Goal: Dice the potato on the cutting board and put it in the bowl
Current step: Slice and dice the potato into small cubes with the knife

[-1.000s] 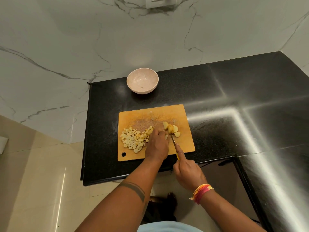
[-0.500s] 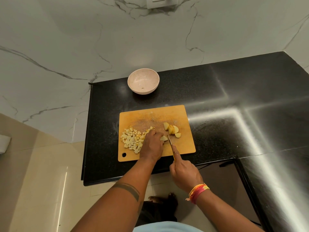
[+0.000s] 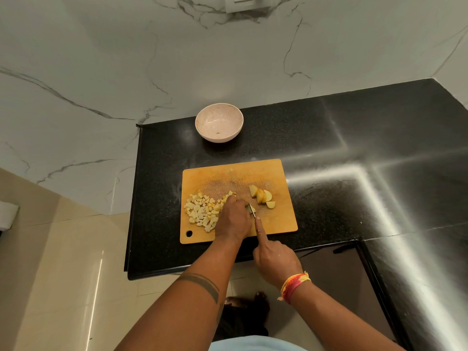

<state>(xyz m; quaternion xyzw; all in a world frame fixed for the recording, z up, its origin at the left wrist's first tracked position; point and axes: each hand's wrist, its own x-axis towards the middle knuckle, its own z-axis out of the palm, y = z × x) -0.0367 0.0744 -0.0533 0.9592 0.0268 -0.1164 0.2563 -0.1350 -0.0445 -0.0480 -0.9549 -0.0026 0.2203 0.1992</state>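
A wooden cutting board [image 3: 278,219] lies on the black counter. A heap of diced potato [image 3: 202,211] covers its left part. A few larger potato wedges [image 3: 262,197] sit right of centre. My left hand [image 3: 234,221] presses down on a potato piece, mostly hidden under its fingers. My right hand [image 3: 274,258] grips a knife [image 3: 251,209], index finger stretched along the blade, which stands right beside my left hand's fingers. A pale pink bowl [image 3: 219,122] stands empty behind the board.
The black stone counter [image 3: 354,153] runs right and wraps around a corner. Its front edge is just below the board. A marble wall rises behind, with a socket plate [image 3: 247,2] at the top. Tiled floor lies to the left.
My left hand has drawn one wedge away from the others toward the board's front centre. The knife has followed to the left and now stands at that piece.
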